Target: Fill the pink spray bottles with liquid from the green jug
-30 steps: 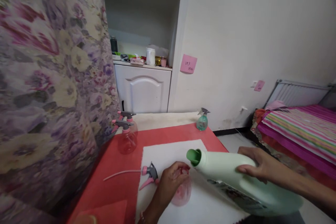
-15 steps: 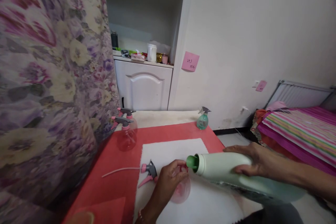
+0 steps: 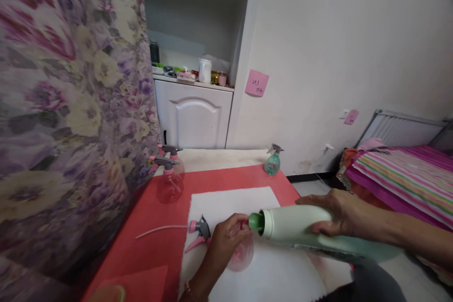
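My left hand [image 3: 230, 238] is closed around the neck of a clear pink spray bottle [image 3: 242, 255], which stands without its top on a white cloth [image 3: 272, 273]. In my right hand [image 3: 331, 217] is a large pale green jug [image 3: 293, 224], tipped almost level. Its green spout [image 3: 255, 221] points left, right at the mouth of the pink bottle. Whether liquid flows between them I cannot make out. Left of my left hand lies a grey and pink spray head [image 3: 201, 230] with its long tube stretched to the left.
Two pink spray bottles [image 3: 170, 186] with heads stand at the table's far left. A green spray bottle [image 3: 272, 164] is near the far right corner. Red sheeting [image 3: 141, 240] covers the table. A floral curtain [image 3: 81, 104] hangs on the left; a bed [image 3: 406, 165] is at right.
The jug and my right hand have shifted slightly left, with the spout closer over the pink bottle's mouth. My left hand keeps its hold on the bottle.
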Tool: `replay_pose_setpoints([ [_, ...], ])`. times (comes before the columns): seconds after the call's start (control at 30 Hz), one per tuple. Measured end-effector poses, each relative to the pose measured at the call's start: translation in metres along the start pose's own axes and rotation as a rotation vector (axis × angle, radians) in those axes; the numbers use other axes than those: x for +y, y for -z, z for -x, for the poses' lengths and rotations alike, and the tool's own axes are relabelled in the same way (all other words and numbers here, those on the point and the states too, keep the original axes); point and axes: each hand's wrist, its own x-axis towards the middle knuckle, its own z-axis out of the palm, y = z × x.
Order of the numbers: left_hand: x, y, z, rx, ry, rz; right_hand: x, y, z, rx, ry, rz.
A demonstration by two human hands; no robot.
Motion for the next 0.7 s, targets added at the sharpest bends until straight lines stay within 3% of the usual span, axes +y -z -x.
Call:
replay_pose_setpoints([
  [0.07,-0.001,0.0,-0.001,0.008,0.005,0.003,-0.007,0.001,-0.001,-0.178,0.043,0.15],
  [0.13,-0.003,0.0,-0.001,0.011,0.001,0.007,-0.012,0.002,-0.002,-0.261,0.079,0.247],
  [0.4,-0.003,-0.001,0.001,0.013,0.002,-0.026,-0.012,0.003,-0.004,-0.141,0.131,0.232],
  [0.7,-0.001,-0.001,0.001,0.02,0.009,-0.051,-0.034,0.006,-0.007,-0.305,0.128,0.514],
])
